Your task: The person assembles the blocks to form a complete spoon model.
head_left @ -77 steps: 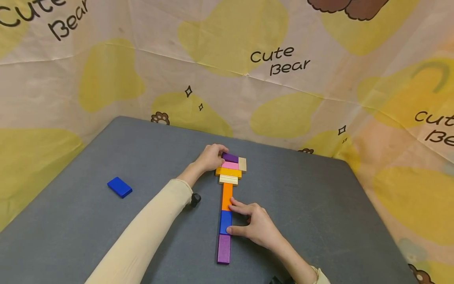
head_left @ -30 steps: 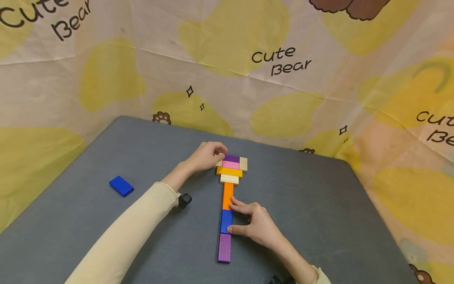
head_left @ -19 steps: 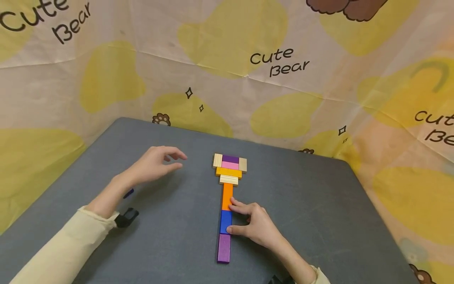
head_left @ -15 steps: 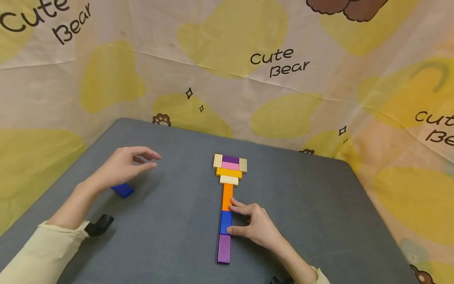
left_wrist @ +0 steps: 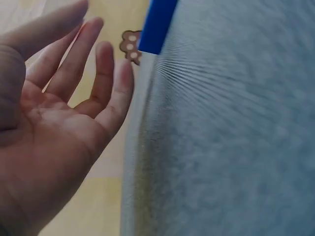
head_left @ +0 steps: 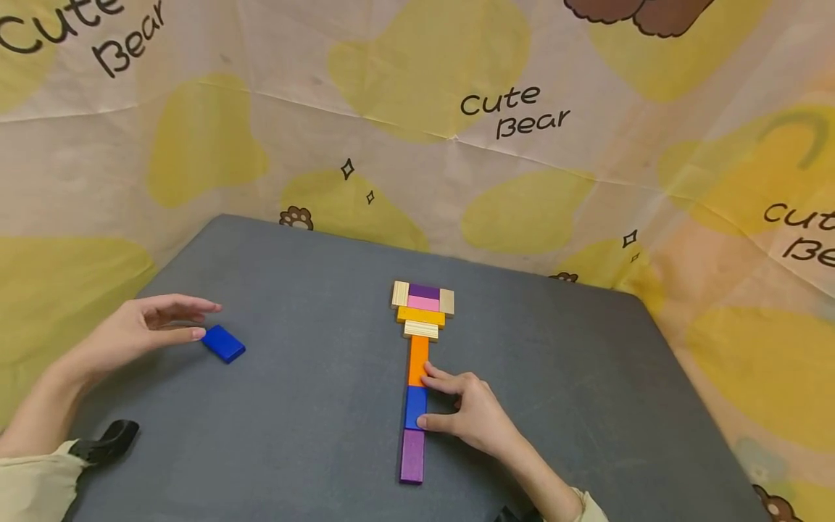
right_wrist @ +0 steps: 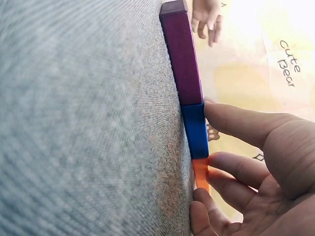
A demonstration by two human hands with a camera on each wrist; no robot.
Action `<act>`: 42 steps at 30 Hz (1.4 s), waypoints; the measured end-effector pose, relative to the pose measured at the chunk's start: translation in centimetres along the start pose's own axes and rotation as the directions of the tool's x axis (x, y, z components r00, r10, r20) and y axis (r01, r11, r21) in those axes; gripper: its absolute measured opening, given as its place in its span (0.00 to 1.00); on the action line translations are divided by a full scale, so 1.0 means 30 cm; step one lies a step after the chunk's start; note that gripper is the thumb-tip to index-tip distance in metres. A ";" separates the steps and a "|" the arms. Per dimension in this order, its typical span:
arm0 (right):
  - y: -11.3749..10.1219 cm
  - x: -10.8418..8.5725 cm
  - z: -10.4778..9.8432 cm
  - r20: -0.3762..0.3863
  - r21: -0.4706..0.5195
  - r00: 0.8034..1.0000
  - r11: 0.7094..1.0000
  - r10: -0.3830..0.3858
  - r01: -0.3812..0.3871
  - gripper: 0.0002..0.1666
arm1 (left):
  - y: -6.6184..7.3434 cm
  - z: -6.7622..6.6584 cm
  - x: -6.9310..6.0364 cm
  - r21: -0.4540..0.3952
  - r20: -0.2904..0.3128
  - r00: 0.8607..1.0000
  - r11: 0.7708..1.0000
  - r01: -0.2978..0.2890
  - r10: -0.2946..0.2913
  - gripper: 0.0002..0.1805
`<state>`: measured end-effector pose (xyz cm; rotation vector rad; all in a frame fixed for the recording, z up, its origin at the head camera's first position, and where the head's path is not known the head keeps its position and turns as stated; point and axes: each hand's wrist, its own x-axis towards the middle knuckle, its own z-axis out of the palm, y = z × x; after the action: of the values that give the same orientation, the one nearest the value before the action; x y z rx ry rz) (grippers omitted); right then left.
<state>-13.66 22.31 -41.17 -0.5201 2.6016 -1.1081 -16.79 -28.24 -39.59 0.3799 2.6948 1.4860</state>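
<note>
In the head view, my left hand (head_left: 130, 330) hovers at the left beside a loose blue block (head_left: 225, 344), fingers extended and thumb tip close to its corner; contact cannot be told. My right hand (head_left: 476, 417) rests at a row of flat blocks, its thumb on a blue block (head_left: 414, 406) and fingertips on an orange block (head_left: 419, 359). Below these lies a purple block (head_left: 412, 455). Above come a plain wooden block (head_left: 420, 330), a yellow-orange one (head_left: 421, 317), a pink one (head_left: 424, 304) and a dark purple one (head_left: 424, 291), the last two flanked by upright-lying wooden blocks (head_left: 400, 295).
Everything lies on a grey table (head_left: 313, 435) with rounded far corners. Behind and around it hangs a printed cloth (head_left: 404, 87) with yellow patches and lettering. Each wrist wears a black strap or mount (head_left: 107, 442).
My left hand has let go of the wooden block at the row's upper left and moved left and nearer, to the loose blue block. My right hand has stayed in place.
</note>
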 end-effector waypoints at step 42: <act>-0.001 0.006 0.000 0.017 -0.003 1.000 1.000 0.009 -0.009 0.40 | -0.026 0.003 0.003 0.044 0.106 0.992 0.997 0.058 -0.063 0.28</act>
<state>-13.83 22.22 -41.17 -0.5161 2.5888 -1.0920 -17.01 -28.55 -40.28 0.3648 2.6320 1.3566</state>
